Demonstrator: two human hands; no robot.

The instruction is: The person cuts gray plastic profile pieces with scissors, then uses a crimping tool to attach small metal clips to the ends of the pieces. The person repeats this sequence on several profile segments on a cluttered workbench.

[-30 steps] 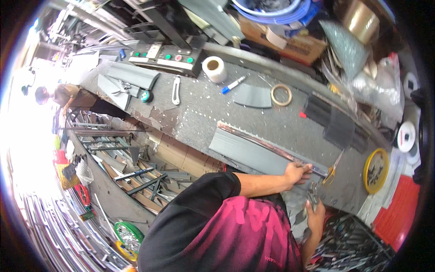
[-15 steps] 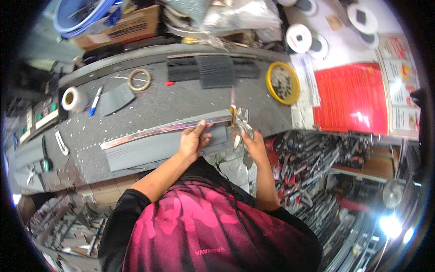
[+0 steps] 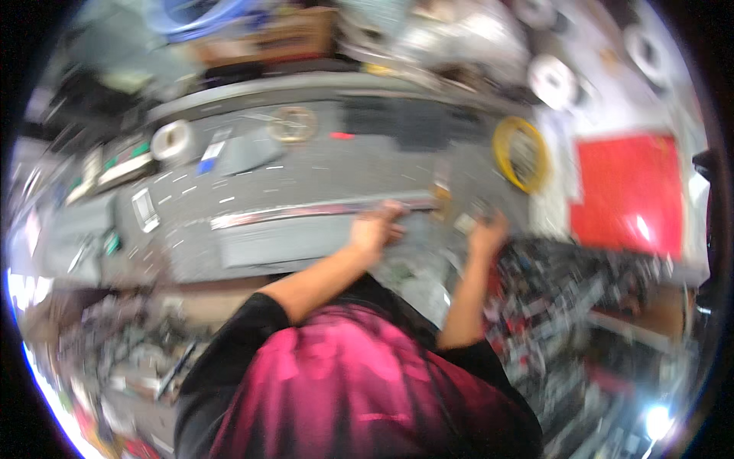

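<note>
My left hand [image 3: 373, 234] is closed, thumb and fingers pinching the right part of a long, thin, shiny reddish-brown strip [image 3: 298, 211]. Under the strip lie flat grey sheets [image 3: 283, 242], along the front of the workbench. My right hand [image 3: 488, 236] is closed around metal pliers [image 3: 480, 207], just beyond the strip's right end; motion blur smears their jaws. Between the strip's end and the pliers lies a slim tool with a yellowish handle [image 3: 441, 193].
Across the dark workbench [image 3: 336, 170] lie a tape ring [image 3: 293, 125], a white roll [image 3: 173, 141], a blue-and-white marker [image 3: 214, 151], a white cutter [image 3: 144, 210], black mesh pieces [image 3: 422, 126] and a yellow-rimmed bowl [image 3: 544, 157]. Metal profiles [image 3: 566, 298] crowd the lower right.
The whole view has swung, so the bench and both hands appear farther right and blurred. My left hand keeps its pinch on the strip, and the pliers stay in my right hand.
</note>
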